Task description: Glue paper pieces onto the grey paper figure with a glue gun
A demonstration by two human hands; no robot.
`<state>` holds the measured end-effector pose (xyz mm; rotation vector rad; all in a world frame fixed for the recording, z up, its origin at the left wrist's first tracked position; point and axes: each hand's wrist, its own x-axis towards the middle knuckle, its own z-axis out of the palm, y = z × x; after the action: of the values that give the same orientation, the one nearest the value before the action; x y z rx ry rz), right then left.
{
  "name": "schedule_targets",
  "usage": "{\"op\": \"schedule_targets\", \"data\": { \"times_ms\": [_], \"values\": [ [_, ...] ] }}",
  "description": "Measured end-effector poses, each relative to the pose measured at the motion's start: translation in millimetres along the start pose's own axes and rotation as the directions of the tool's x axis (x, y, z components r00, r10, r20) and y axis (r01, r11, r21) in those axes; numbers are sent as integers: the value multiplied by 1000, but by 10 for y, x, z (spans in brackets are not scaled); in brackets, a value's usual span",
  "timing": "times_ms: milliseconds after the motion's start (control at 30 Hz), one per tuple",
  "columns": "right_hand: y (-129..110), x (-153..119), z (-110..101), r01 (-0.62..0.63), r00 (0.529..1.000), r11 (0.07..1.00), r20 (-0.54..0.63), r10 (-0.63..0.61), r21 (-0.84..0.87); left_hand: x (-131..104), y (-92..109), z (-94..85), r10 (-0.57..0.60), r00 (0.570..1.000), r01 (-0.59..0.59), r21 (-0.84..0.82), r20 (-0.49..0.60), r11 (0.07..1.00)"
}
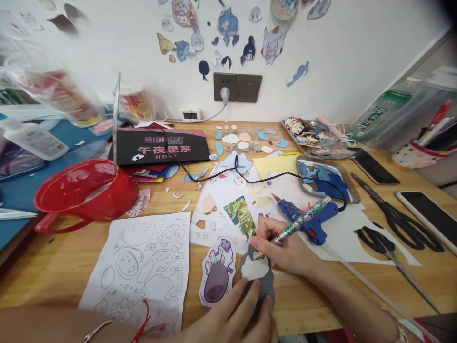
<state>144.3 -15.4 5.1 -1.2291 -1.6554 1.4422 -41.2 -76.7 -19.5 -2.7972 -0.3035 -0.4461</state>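
My right hand is closed around a patterned pen, its tip at the upper edge of a white paper cutout. That cutout lies on a piece of dark grey paper. My left hand holds both pieces from below, fingertips pressed on the cutout's lower edge and the grey paper. Just left of them lies a purple-and-white character cutout. Farther left is a white sheet of outlined shapes. A green character card lies beyond my right hand.
A blue glue gun with a trailing cable lies beyond my right forearm. Two pairs of scissors and phones are at the right. A red pot stands left; trays and small cutouts lie behind.
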Motion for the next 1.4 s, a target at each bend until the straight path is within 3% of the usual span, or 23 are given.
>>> {"op": "schedule_targets", "data": {
  "times_ms": [100, 467, 633, 833, 1000, 1267, 1400],
  "values": [
    [-1, -13, 23, 18, 1000, 999, -10, -19, -29, -21, 4, -54, -13, 999, 13, 2, 46, 1000],
    [62, -78, 81, 56, 997, 996, 49, -53, -67, -18, -23, -30, -5, 1000, 6, 23, -7, 1000],
    [83, -70, 88, 140, 990, 982, -9, -143, -130, -2, -98, -86, 72, 997, -72, 10, -14, 997],
    [62, -73, 109, 99, 995, 981, 6, -100, -167, -7, -81, -111, 67, 997, -67, -14, 22, 998],
    [111, -53, 112, 227, 973, 955, -2, -232, -192, 3, -41, -134, 44, 997, -43, -23, 56, 999],
    [71, -57, 98, 86, 996, 985, -10, -88, -153, -10, -42, -190, 17, 998, -17, -4, 68, 1000],
    [89, -49, 102, 199, 979, 961, 0, -203, -193, -7, -48, -181, 28, 997, -27, -7, 69, 1000]
  ]
}}
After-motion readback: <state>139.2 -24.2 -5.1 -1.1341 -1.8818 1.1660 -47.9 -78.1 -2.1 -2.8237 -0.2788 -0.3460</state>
